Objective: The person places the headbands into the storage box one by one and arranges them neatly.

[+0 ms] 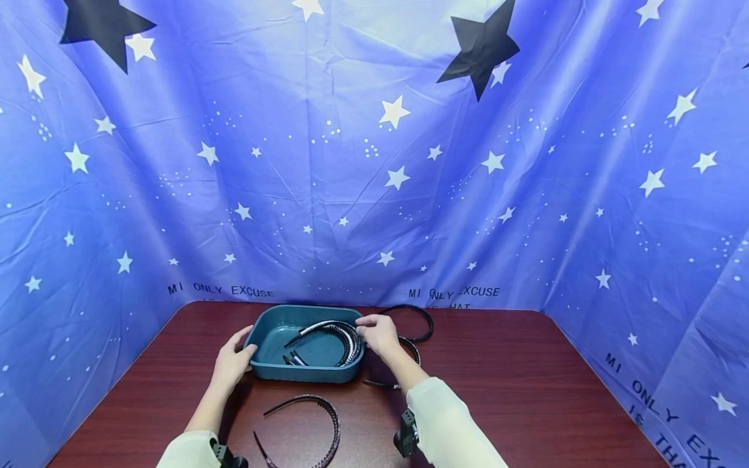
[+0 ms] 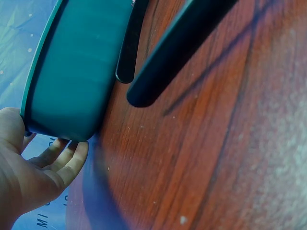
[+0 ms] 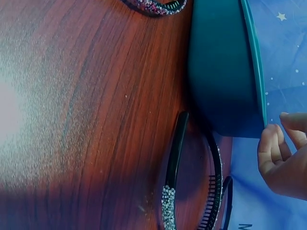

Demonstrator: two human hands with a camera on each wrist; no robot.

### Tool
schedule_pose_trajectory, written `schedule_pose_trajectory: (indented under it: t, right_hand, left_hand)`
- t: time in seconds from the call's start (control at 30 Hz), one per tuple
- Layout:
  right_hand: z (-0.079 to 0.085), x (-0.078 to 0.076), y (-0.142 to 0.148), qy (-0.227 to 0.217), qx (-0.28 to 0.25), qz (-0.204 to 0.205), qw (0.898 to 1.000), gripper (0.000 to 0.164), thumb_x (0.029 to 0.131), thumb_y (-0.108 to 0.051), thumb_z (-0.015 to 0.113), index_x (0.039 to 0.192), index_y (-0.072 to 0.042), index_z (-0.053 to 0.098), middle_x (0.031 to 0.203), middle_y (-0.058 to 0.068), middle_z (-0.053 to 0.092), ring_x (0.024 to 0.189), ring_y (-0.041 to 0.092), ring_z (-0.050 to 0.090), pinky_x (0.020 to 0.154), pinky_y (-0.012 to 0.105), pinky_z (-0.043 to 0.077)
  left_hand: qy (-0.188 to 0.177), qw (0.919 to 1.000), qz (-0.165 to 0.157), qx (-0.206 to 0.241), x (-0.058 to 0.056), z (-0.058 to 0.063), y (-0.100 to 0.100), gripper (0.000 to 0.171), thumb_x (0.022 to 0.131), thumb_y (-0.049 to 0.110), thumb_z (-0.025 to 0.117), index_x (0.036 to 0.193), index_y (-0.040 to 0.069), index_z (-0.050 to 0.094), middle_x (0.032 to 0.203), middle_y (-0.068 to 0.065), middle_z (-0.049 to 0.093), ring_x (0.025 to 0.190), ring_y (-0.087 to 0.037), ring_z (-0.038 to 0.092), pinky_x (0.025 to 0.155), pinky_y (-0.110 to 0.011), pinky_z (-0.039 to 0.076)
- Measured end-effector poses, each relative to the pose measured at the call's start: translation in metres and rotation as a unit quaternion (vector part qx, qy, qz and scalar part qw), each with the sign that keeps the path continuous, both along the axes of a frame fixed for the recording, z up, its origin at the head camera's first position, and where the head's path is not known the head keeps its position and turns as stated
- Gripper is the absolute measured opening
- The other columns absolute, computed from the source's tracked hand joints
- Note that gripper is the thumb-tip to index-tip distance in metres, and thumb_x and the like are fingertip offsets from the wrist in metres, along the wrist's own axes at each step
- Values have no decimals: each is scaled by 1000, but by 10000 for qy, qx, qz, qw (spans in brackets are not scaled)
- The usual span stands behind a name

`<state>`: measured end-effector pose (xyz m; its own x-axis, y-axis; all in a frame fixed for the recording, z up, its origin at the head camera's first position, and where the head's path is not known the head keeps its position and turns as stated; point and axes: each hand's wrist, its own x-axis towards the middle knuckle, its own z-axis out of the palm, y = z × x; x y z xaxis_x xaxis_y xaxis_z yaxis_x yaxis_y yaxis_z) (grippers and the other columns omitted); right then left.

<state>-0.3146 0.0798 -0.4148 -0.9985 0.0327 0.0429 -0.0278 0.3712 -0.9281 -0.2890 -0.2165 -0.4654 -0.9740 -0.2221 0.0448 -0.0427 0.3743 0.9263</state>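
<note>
Head: "ONLY EXCUSE" cloth (image 1: 351, 169) behind bin (image 1: 304, 373)

My left forearm (image 1: 206, 408): stretched forward
My left hand (image 1: 231, 364): thumb above, bent fingers below, gripping
My right forearm (image 1: 404, 367): stretched forward, slanting inward
My right hand (image 1: 377, 335): fingers bent, back facing up

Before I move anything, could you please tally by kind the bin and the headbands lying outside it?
Teal, rounded-rectangular, plastic-looking bin: 1
Dark, curved, plastic-looking headbands outside it: 3 (one in front, two to the right)
Total: 4
</note>
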Motion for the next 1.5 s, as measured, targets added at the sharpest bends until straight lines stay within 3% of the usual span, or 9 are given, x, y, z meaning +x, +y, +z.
schedule_pose_trajectory:
  t: [0.27, 0.47, 0.63, 0.7, 0.83, 1.03, 1.27, 1.5]
  right_hand:
    - [1, -3, 12, 32, 167, -67, 9998, 23, 82, -10, 66, 102, -1, 70, 66, 13, 65, 47, 7, 48, 43, 18, 37]
    - [0, -3, 23, 18, 234, -96, 9997, 23, 83, -12, 66, 103, -2, 70, 80, 18, 68, 53, 6, 52, 52, 27, 50]
    - [0, -4, 33, -11, 313, -134, 9994, 26, 83, -12, 66, 106, 0, 69, 71, 7, 67, 55, 6, 54, 58, 34, 54]
    - [-1, -4, 37, -33, 300, -159, 9994, 25, 83, -12, 67, 105, 0, 69, 68, 3, 66, 56, 8, 55, 57, 33, 53]
    - [-3, -4, 44, 10, 378, -235, 9990, 24, 81, -12, 68, 102, -2, 70, 77, 12, 70, 59, 15, 60, 51, 27, 50]
    - [-5, -1, 54, 28, 538, -271, 9982, 25, 82, -13, 68, 104, -1, 69, 83, 16, 69, 65, 21, 63, 52, 29, 51]
    - [-11, 0, 70, 6, 831, -248, 9962, 28, 82, -13, 67, 107, 0, 67, 74, 9, 66, 62, 14, 58, 48, 22, 45]
    - [-18, 5, 87, 458, 1735, -124, 9837, 24, 79, -13, 70, 100, -2, 69, 89, 9, 70, 81, 18, 62, 74, 34, 50]
  left_hand:
    - [-5, 10000, -16, 30, 0, 1, 1, 50, 92, 10, 46, 141, 4, 37, 127, -33, 46, 85, -25, 60, 65, -32, 55]
    - [-41, 10000, -44, 59, 1, 2, 1, 50, 93, 10, 46, 142, 5, 36, 129, -33, 44, 87, -27, 60, 66, -33, 55]
    - [-21, 10000, -47, 75, 0, 2, 1, 50, 93, 10, 46, 142, 5, 37, 128, -33, 45, 85, -24, 60, 64, -31, 54]
    - [-23, 10000, -37, 59, 0, 2, 1, 50, 93, 10, 47, 141, 5, 37, 127, -33, 45, 83, -23, 60, 63, -29, 54]
    - [-62, 10000, -32, 37, 0, 2, 0, 50, 93, 10, 47, 142, 5, 37, 129, -33, 44, 86, -26, 61, 65, -30, 54]
    - [-74, 10000, -51, 22, 0, 2, 0, 50, 93, 10, 46, 142, 5, 36, 130, -33, 43, 88, -29, 60, 66, -33, 55]
    - [-69, 10000, -52, 12, 0, 2, 0, 50, 93, 10, 47, 142, 5, 37, 129, -33, 43, 85, -26, 60, 64, -31, 54]
    - [-53, 10000, -50, 0, 1, 2, 1, 50, 93, 10, 46, 141, 4, 37, 128, -33, 45, 86, -26, 59, 64, -31, 54]
